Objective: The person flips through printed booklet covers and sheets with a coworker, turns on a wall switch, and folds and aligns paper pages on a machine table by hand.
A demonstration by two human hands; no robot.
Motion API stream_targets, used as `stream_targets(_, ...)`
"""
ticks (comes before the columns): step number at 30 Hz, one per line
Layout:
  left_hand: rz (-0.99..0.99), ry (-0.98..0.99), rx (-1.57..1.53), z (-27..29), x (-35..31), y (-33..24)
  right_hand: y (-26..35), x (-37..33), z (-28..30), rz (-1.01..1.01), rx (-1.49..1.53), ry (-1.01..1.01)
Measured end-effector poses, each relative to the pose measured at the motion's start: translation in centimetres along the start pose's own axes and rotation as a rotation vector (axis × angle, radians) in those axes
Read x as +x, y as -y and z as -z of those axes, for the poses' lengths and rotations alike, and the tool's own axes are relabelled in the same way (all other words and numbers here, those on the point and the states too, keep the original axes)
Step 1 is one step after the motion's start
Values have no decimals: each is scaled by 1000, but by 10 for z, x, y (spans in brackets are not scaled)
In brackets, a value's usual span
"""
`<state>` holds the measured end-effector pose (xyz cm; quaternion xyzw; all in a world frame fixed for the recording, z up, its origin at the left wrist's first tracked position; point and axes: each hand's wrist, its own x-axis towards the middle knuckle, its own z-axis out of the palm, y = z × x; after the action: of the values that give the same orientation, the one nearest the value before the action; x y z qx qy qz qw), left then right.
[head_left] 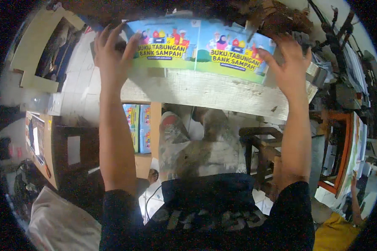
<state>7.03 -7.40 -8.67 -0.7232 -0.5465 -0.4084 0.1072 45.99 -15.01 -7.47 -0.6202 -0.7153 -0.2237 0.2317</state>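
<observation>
A wide, glossy printed sheet (199, 52) with two matching colourful cartoon panels, blue above and green below, lies at the far side of a worn white wooden bench (205, 90). My left hand (115, 48) grips its left end, thumb on the printed face and fingers round the outer edge. At the right end my right hand (290, 58) does the same, thumb on the face and fingers partly hidden behind the corner. Whether it is one sheet or a stack, I cannot tell.
Below the bench, left of my legs, an open cardboard box (156, 125) holds bundles of similar colourful prints (144, 127). A dark wooden stool (259, 136) stands right of my legs. Another person's yellow garment (337, 234) shows at the lower right. Clutter lines the right side.
</observation>
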Motion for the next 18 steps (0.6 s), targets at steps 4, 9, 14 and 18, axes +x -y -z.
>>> stream_targets(4,-24,-49,77,-7,-6,2,-4,-3,-5,-13,-30,44)
stream_targets(9,-102,-11,92,-6,3,17,-2,4,-8,-4,41,-10)
stream_targets(14,-174,-7,24,-7,4,16,-1,2,-3,37,32,8)
stream_targets(18,-121,-60,31,-10,-3,14,2,-11,-6,-50,-61,-70)
